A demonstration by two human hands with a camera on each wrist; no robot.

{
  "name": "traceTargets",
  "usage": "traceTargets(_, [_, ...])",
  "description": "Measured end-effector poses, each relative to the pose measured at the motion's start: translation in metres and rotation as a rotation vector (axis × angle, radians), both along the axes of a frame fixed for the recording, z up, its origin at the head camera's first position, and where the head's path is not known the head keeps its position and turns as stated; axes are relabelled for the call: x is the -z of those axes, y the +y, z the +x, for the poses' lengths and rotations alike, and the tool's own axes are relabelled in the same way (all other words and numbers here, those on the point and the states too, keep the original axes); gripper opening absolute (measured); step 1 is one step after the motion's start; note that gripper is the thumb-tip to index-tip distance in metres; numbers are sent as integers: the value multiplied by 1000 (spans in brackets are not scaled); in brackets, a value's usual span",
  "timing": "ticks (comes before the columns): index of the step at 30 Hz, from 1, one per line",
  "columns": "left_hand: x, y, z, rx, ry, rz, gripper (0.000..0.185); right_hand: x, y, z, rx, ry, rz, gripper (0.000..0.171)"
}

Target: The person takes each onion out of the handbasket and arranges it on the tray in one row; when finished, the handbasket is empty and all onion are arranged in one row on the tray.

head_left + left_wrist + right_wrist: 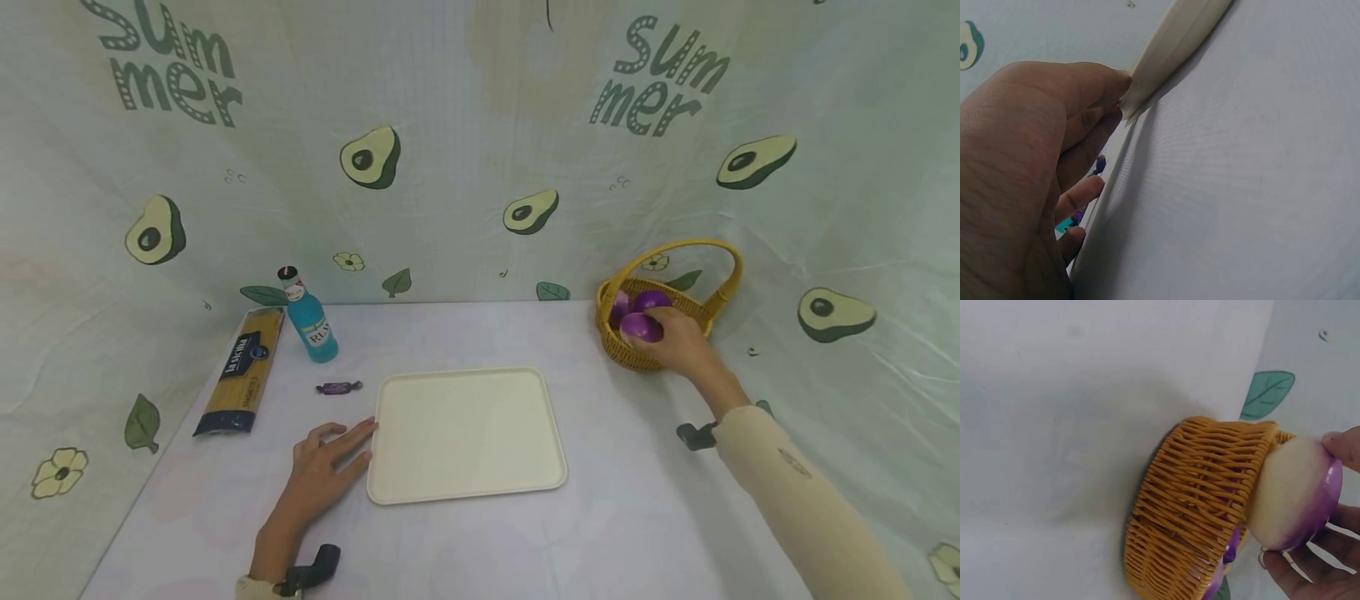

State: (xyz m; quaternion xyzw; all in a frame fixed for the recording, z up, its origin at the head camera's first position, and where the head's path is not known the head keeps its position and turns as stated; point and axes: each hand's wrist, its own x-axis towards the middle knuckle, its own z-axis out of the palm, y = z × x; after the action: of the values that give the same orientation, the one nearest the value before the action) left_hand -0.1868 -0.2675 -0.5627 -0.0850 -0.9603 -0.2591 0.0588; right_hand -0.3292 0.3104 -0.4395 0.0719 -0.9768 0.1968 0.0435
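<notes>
Lettering on the backdrop cloth (465,108) reads "Summer" twice, among printed avocados. We read "RIO" on the label of the blue bottle (309,320), which stands upright at the back left of the table (637,517). Beside it lies a long yellow pasta packet (242,371) with a dark label whose writing we cannot make out. A small purple-wrapped sweet (338,387) lies between the bottle and the cream tray (465,433); any print on it is too small to tell.

We find the left hand (322,467) flat on the table with its fingers straight and spread, holding nothing. The fingertips touch the tray's left edge; in the left wrist view the thumb (1094,84) meets the tray rim (1172,44).

We find the right hand (675,337) at the wicker basket (641,354), which stands at the back right of the table, well apart from the tray. Its fingers are curled round a purple vegetable (641,327) at the basket's rim. The right wrist view shows this vegetable (1294,494) white on one side and purple on the other, gripped between thumb and fingers just outside the basket wall (1197,506). More purple vegetables (651,300) lie inside the basket.
</notes>
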Motion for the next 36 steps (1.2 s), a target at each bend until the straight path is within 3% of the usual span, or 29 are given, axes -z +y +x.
traceTargets(10, [1,0,1,-13,-45,-3,51,-1,-1,11,-17,50,-14,70])
traceTargets(36, [-1,2,2,-2,3,-6,50,-12,-21,28,-19,44,8,68])
